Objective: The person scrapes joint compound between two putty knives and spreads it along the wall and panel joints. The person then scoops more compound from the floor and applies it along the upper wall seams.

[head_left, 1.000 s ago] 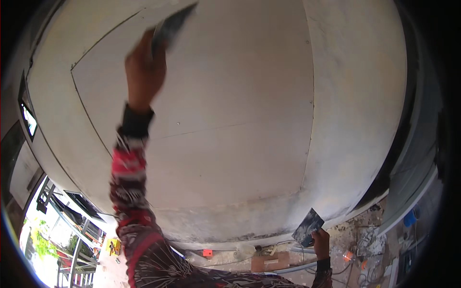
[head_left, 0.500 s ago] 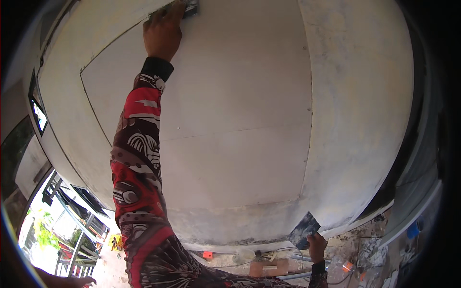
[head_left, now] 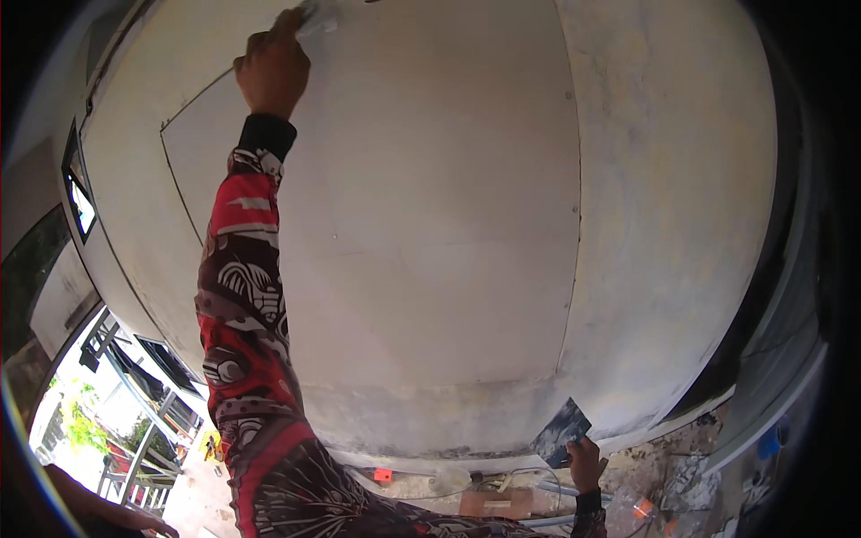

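In front of me a pale wall panel [head_left: 430, 206] has dark seam lines at its sides and a fainter one across it. My left hand [head_left: 272, 76] is raised to the panel's upper left, beside the slanting seam. Its fingers close round a putty knife [head_left: 309, 13], mostly cut off by the top edge; a wet grey smear [head_left: 330, 25] shows beside it. Low on the right, my right hand [head_left: 585, 462] grips a wide filling knife [head_left: 561, 432]. That dark square blade carries grey smears and tilts up in front of the wall's foot, its handle end showing behind my fingers.
Below the wall lie an orange block [head_left: 383, 475], a brown board [head_left: 495, 504], cables and pale pipes. A blue container [head_left: 771, 441] stands far right. At the lower left are a railing [head_left: 134, 489], a yellow object [head_left: 213, 446] and part of another person's bare hand [head_left: 134, 520].
My left hand has slid left and slightly down along the seam with the putty knife, and a wet smear now shows beside it. My right hand and its blade have shifted slightly left.
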